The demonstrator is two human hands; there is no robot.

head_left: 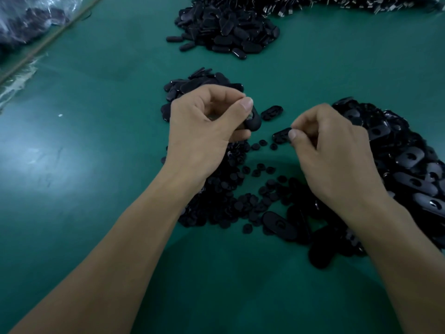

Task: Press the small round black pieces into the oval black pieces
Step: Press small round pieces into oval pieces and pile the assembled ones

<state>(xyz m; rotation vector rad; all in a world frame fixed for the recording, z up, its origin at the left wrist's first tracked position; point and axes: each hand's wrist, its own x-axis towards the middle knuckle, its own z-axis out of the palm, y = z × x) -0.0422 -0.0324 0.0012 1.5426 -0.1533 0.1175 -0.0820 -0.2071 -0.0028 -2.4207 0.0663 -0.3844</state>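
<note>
My left hand (212,124) holds an oval black piece (254,121) between thumb and curled fingers, above the green table. My right hand (330,150) has its thumb and forefinger pinched together beside another oval piece (281,135) lying on the table; what the pinch holds is too small to tell. Small round black pieces (240,201) lie scattered below and between both hands. One oval piece (279,224) lies among them, near my right forearm.
A heap of oval pieces (404,165) lies at the right, another (192,83) behind my left hand, and a big heap (228,27) at the far middle. A single oval piece (271,112) lies between the hands. A plastic bag (26,20) sits at the far left.
</note>
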